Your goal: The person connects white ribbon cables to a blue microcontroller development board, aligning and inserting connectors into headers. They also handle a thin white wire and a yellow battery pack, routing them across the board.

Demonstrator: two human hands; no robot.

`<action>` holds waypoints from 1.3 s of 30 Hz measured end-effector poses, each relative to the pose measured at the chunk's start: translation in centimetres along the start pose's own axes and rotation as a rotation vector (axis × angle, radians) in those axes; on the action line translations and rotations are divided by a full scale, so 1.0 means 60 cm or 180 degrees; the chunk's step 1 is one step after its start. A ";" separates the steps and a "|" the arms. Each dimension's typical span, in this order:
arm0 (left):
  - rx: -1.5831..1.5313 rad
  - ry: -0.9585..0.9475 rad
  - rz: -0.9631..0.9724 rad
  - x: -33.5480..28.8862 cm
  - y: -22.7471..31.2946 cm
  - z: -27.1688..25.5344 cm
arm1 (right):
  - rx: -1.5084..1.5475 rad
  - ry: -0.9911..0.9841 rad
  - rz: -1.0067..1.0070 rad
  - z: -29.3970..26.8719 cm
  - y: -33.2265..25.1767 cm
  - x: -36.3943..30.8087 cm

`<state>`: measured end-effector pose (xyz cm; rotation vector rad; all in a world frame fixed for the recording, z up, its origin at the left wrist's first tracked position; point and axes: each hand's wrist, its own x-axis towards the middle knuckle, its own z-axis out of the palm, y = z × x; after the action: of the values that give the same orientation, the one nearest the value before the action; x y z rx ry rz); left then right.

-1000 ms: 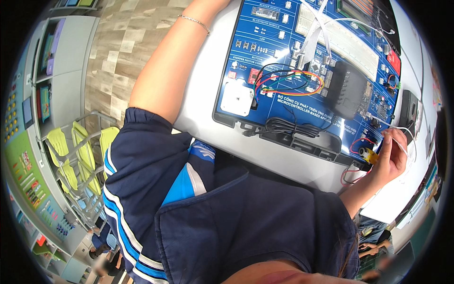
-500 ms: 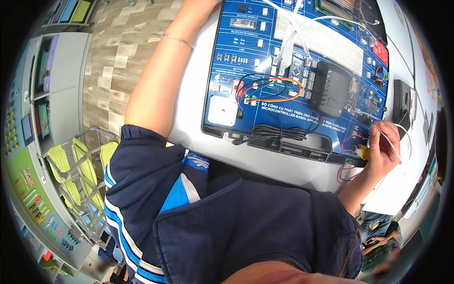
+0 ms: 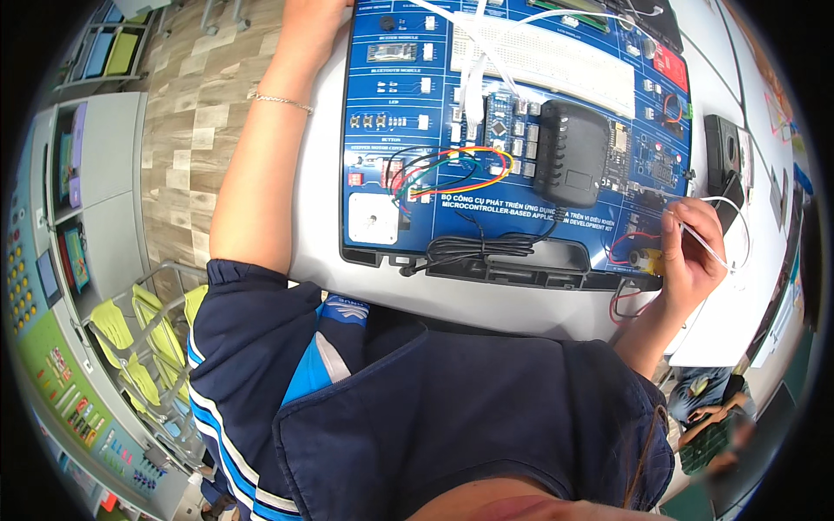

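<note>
A blue microcontroller training board [image 3: 512,234] in a black case lies before me. At its near right corner my right hand [image 3: 695,247] is closed, a thin white cable [image 3: 714,252] running between thumb and fingers and looping out to the right. Beside that hand sits a small yellow motor [image 3: 645,259] with red and black wires. My left hand [image 3: 314,19] reaches to the board's far left corner; the top edge of the view cuts off its fingers. On the board rest a black power adapter [image 3: 573,152], its bundled black cord [image 3: 482,247] and looped coloured jumper wires [image 3: 473,169].
The board stands on a white table [image 3: 530,308]. A white breadboard [image 3: 543,65] with white ribbon wires across it is at the far side. Right of the case lies a black device [image 3: 723,156]. Yellow-green chairs [image 3: 156,326] and a grey cabinet [image 3: 113,174] are at left; another person sits lower right.
The board, table and both arms appear shifted left in view, as the whole picture has moved. My right hand keeps its place by the board's corner with the white cable.
</note>
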<state>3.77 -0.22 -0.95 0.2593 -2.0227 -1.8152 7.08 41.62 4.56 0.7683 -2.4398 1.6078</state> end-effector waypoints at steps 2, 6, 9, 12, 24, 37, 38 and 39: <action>0.0060 0.0044 -0.0044 -0.007 0.006 -0.008 | 0.0030 -0.0070 -0.0013 0.002 0.002 0.001; -0.0150 0.0008 -0.0201 -0.011 0.016 -0.004 | 0.0064 -0.0104 -0.0100 0.002 0.000 0.003; -0.0289 0.0007 -0.0169 -0.013 0.016 -0.001 | 0.0108 -0.0116 -0.0078 0.003 -0.003 0.000; -0.0310 0.0049 -0.0180 -0.016 0.022 0.002 | 0.0186 -0.0083 -0.0034 0.005 -0.003 -0.002; -0.0287 0.0099 -0.0285 -0.014 0.020 -0.002 | 0.0220 -0.0085 -0.0074 0.005 -0.004 0.000; -0.0418 -0.0288 -0.0386 -0.008 0.000 -0.034 | 0.0226 -0.0100 0.0253 0.003 -0.010 -0.003; -0.0414 -0.0293 -0.0391 -0.007 -0.002 -0.035 | 0.0238 -0.0117 0.0264 0.003 -0.011 -0.003; -0.0435 -0.0310 -0.0353 -0.007 -0.003 -0.035 | 0.0250 -0.0134 0.0276 0.003 -0.012 -0.002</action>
<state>5.00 -2.00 -1.07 0.2516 -1.9722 -2.0618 7.56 41.28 5.06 0.7242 -2.4845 1.7452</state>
